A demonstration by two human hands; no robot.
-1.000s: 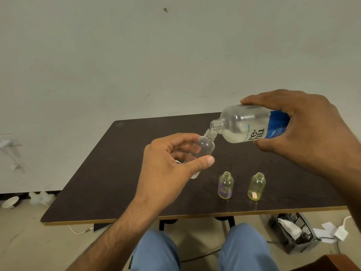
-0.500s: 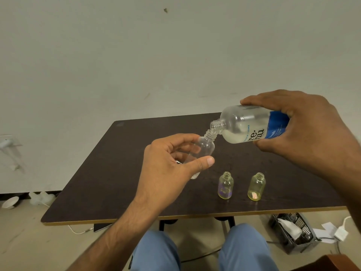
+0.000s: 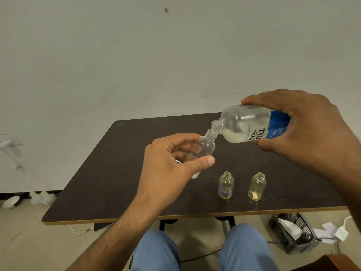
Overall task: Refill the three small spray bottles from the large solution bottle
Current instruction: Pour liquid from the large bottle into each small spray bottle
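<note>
**Colleague:** What have your hands got hold of?

**Me:** My right hand [image 3: 304,132] is wrapped round the large solution bottle [image 3: 252,124], fingers over the top, thumb underneath on the blue label. My left hand [image 3: 168,165] holds a clear small bottle [image 3: 203,149], thumb in front and fingers curled behind it.

**Colleague:** Which way does the big one point?

**Me:** Its long axis lies almost level, running right to left, with the open neck to the left and dipped a little downward. The liquid inside has pooled along the lower side.

**Colleague:** And the small one?

**Me:** It is tilted, base down toward my left, open neck up and to the right. Its mouth sits just under the mouth of the large bottle; I cannot tell whether the two rims touch. Both are held in the air above the middle of the dark worktop [image 3: 109,184].

**Colleague:** The other two?

**Me:** They stand upright, uncapped, near the front edge of the worktop and just beside each other: a bottle with a purple tint [image 3: 226,185] on the left and a yellowish bottle [image 3: 257,187] on the right, below my right hand.

**Colleague:** Anything on the floor?

**Me:** A black mesh basket [image 3: 295,231] with paper in it, off to the right.
</note>
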